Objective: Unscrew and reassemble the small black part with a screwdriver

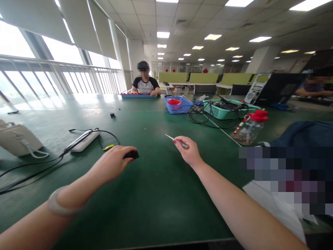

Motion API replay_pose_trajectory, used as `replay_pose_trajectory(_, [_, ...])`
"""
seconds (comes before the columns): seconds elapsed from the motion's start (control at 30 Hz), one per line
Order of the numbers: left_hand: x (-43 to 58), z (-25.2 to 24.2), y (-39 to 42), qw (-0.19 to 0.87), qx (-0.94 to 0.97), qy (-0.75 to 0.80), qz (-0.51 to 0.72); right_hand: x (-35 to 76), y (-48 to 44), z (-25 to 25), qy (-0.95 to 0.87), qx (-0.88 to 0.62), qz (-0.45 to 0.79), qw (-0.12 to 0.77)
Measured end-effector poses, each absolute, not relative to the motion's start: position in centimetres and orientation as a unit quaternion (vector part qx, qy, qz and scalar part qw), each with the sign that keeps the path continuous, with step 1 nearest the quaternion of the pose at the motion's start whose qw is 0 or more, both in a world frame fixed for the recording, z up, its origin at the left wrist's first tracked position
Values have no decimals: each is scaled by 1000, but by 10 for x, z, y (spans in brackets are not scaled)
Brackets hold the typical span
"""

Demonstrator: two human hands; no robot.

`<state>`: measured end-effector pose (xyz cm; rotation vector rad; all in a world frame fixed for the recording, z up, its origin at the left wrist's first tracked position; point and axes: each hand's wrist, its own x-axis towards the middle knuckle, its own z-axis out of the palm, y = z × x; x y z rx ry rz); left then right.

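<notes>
My left hand is closed around a small black block-like object, whose end sticks out past the thumb and fingers; its kind does not show. In my right hand is a screwdriver, gripped by its handle. Its thin metal shaft points away from me and to the left. The two hands are apart, both above the green table. On the table beyond my left hand lies a small black piece.
A white power strip with black cables and a beige bag sit at left. Further back are a blue basket and a teal basket with cables. A red-lidded bottle stands right. Another person sits opposite.
</notes>
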<state>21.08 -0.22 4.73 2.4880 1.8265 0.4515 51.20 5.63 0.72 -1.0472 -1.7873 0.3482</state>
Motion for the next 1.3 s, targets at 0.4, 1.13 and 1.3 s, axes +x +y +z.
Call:
replay_pose_trajectory(0.4, [314, 4, 55, 61, 848, 475, 227, 511, 46, 15, -792, -397, 31, 462])
replay_pose_trajectory(1.13, [296, -15, 62, 186, 806, 484, 284, 494, 27, 19, -865, -315, 15, 391])
replay_pose_trajectory(1.3, [298, -14, 62, 193, 797, 492, 292, 491, 22, 22, -904, -260, -69, 332])
